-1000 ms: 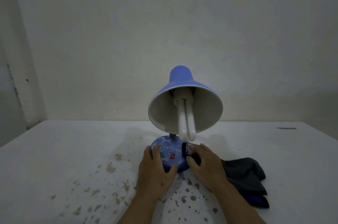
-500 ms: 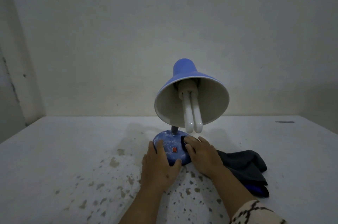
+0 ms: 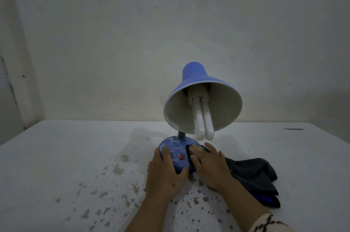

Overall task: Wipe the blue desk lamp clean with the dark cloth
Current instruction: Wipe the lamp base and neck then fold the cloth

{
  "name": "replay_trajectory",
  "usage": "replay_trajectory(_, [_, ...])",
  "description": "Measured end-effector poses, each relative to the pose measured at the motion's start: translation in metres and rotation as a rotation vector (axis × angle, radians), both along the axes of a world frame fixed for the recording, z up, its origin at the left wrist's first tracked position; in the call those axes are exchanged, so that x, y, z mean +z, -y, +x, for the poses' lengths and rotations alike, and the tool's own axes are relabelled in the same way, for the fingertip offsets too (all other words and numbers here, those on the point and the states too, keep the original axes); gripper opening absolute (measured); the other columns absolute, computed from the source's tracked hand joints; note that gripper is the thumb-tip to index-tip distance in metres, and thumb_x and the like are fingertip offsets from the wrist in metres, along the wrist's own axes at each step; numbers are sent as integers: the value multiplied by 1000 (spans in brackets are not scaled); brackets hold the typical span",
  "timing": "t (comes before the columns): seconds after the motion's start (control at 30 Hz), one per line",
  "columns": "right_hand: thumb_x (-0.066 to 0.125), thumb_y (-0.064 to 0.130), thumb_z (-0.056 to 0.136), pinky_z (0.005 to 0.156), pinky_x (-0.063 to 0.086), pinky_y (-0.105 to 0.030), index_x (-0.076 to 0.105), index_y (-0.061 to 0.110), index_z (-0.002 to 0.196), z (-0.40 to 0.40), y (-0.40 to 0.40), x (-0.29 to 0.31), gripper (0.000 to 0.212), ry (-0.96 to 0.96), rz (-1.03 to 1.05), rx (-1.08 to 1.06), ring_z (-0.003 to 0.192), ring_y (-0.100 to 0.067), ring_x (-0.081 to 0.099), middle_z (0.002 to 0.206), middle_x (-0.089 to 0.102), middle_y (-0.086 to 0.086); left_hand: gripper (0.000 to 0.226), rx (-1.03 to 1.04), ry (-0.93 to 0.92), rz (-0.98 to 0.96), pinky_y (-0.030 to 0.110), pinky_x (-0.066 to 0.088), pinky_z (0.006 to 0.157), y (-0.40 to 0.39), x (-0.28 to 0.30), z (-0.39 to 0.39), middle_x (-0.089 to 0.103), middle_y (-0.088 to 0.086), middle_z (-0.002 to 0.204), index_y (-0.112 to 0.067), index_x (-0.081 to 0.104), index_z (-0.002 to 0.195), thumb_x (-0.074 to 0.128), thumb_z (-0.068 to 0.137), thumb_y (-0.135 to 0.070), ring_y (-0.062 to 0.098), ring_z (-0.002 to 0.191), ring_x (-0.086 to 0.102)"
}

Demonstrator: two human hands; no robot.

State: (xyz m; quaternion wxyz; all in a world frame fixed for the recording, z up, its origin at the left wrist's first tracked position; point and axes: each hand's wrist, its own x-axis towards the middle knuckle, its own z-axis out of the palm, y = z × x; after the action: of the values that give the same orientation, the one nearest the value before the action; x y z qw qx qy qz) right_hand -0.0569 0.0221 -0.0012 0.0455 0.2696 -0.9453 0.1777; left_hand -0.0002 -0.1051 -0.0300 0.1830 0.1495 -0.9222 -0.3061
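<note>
Now right hand (image 3: pixel 208 165) presses cloth (image 3: pixel 253 177) on lamp base (image 3: pixel 175 153).

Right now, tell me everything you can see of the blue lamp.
The blue lamp stands upright on the speckled table. Its cone shade, blue outside and pale inside, tilts toward the camera, showing a white twin-tube bulb. A short dark neck joins it to a rounded blue base, streaked with whitish marks and carrying a small red switch. The left hand holds the base's near left side; the right hand presses the dark cloth against its right side.
</note>
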Motion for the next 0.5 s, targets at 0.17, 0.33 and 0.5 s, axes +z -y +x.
replay_trajectory(0.17, [29, 24, 98, 111, 27, -49, 45, 20, 119, -17, 11, 1, 27, 20, -54, -15, 132, -22, 34, 136, 45, 0, 86, -12, 53, -27, 37, 26, 116, -1, 1, 3, 9, 4, 156, -21, 1, 149, 50, 85, -51, 24, 139, 26])
replay_trajectory(0.33, [36, 21, 96, 98, 42, -37, 52, 14, 110, -18, 6, -5, 22, -7, -187, 88, 107, -20, 54, 118, 56, -5, 86, -33, 78, -39, 39, 18, 119, -2, 1, 3, 0, 6, 158, -20, -2, 149, 48, 86, -51, 26, 145, 14])
replay_trajectory(0.5, [34, 33, 94, 114, 18, -18, 35, 19, 140, -9, -14, -20, 48, -14, -145, 170, 137, -10, 32, 148, 37, 2, 82, -71, 153, -172, 40, 0, 119, -5, -2, 3, -20, 7, 157, -21, -10, 149, 38, 91, -53, 25, 146, -16])
